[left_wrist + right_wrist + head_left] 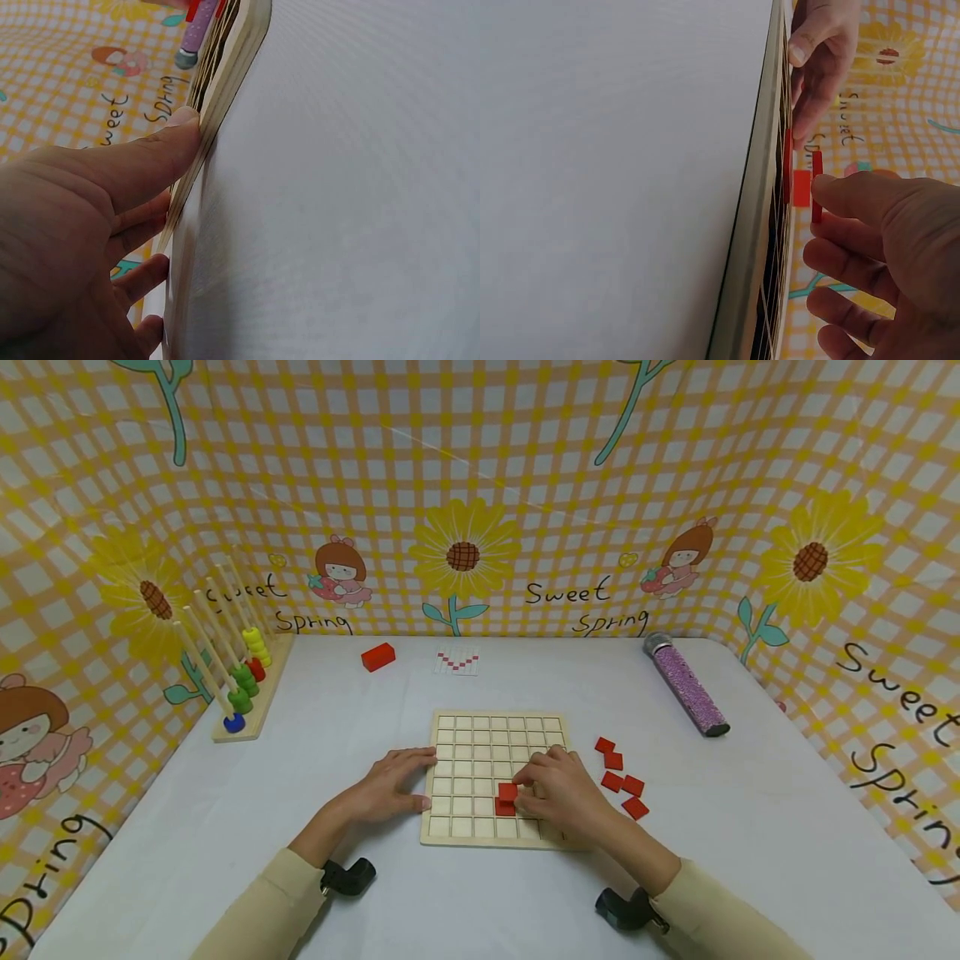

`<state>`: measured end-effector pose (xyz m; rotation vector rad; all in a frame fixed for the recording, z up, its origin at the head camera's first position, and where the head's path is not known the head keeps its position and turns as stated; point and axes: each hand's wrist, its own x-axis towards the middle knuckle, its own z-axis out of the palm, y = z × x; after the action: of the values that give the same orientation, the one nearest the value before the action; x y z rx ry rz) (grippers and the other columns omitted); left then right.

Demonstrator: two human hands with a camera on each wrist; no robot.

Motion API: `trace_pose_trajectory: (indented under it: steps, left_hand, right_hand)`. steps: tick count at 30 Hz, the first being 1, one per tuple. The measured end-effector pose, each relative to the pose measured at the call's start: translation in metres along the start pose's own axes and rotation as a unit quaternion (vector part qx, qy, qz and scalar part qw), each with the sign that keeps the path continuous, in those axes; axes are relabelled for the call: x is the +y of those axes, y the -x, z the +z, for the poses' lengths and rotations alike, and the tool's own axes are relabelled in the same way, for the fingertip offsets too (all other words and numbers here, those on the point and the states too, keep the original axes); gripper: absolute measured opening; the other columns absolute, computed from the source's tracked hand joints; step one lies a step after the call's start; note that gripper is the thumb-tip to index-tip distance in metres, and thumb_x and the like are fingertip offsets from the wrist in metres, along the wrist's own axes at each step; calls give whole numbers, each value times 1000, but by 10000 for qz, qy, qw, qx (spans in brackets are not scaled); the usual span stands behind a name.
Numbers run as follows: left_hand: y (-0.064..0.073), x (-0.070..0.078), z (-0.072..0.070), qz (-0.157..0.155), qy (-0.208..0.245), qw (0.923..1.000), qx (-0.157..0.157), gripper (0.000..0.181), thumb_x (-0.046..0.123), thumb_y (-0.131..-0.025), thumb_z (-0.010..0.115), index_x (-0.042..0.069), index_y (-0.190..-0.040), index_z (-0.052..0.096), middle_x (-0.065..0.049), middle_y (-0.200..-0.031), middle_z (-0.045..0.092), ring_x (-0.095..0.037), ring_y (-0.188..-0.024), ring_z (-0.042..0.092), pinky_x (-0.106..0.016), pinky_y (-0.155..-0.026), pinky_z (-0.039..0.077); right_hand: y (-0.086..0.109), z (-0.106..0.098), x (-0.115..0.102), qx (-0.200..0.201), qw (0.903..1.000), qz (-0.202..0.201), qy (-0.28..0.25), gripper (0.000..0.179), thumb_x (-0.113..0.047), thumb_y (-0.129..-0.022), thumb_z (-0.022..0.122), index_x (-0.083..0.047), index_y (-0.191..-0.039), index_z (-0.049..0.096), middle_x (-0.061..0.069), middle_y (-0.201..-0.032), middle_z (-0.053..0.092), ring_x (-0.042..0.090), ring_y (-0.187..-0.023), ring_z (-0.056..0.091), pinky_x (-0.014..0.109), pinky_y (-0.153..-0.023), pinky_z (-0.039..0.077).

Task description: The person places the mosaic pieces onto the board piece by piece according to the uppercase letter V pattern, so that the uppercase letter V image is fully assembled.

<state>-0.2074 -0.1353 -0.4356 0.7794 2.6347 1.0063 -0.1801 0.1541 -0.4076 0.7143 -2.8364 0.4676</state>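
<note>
A square wooden grid board (pixel 463 785) lies in the middle of the white table. At its left edge rests my left hand (pixel 382 789), the thumb and fingertips touching the side with the fingers spread. Over the board's lower right part, my right hand (pixel 562 793) pinches a red square tile (pixel 507 791) between thumb and finger. In the right wrist view the held tile (pixel 817 161) stands apart from the board's surface. Another red tile (pixel 505 809) sits in a grid cell, partly hidden beneath the held one.
Several loose red tiles (pixel 612 781) lie right of the board. Behind it are a red block (pixel 378 657) and a small card with a red pattern (pixel 457 661). A bead stacker (pixel 240 693) stands at the left, and a purple glittery microphone (pixel 688 687) lies at the right.
</note>
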Motion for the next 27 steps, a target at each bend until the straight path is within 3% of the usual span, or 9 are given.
trace_pose_trajectory:
  steps: [13,21,27]
  left_hand:
    - [-1,1,0,-104,-26,9999,37,62,22,-84,70,10,-139,44,-7,-153,33,-33,-140,25,-58,-110,21]
    - [0,1,0,-133,-4,9999,18,63,21,-83,71,11,-139,44,-6,-153,33,-32,-140,24,-57,-110,21]
    - [0,1,0,-124,-9,9999,15,63,22,-83,71,11,-139,44,-7,-153,33,-32,-139,25,-58,-110,22]
  right_hand:
    - [-17,12,-12,-58,10000,31,38,14,-23,-75,75,-18,-88,75,-4,-88,67,13,-82,44,30,-75,35]
    - [-21,15,-15,-163,9998,7,-112,16,-24,-76,76,-15,-89,74,-3,-88,66,15,-83,45,47,-89,42]
    - [-23,17,-15,-250,9994,-16,-235,17,-25,-77,76,-15,-90,74,-4,-88,65,13,-81,42,35,-78,38]
